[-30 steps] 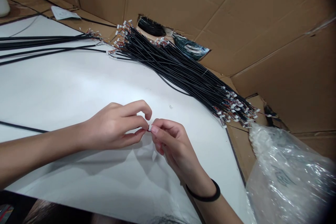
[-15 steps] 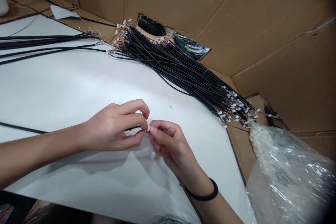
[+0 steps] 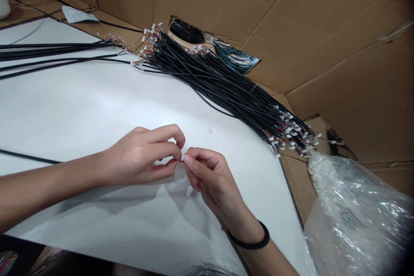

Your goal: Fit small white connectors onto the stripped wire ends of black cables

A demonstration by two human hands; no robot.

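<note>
A small white connector (image 3: 183, 157) sits between my two hands above the white table surface (image 3: 97, 116). My left hand (image 3: 145, 155) pinches the thin wires at its left side; they are mostly hidden by the fingers. Thumb and forefinger of my right hand (image 3: 210, 172) grip the connector from the right. A black cable (image 3: 29, 156) enters from the left edge and passes out of sight behind my left forearm.
A large pile of black cables (image 3: 213, 82) with white connectors lies along the back. More cables (image 3: 58, 49) lie at the back left. A clear plastic bag (image 3: 355, 220) is at the right. Cardboard walls (image 3: 274, 21) stand behind.
My left fingers have closed in slightly, and the wires between them show less. Both hands otherwise keep nearly the same place, with the connector still between them.
</note>
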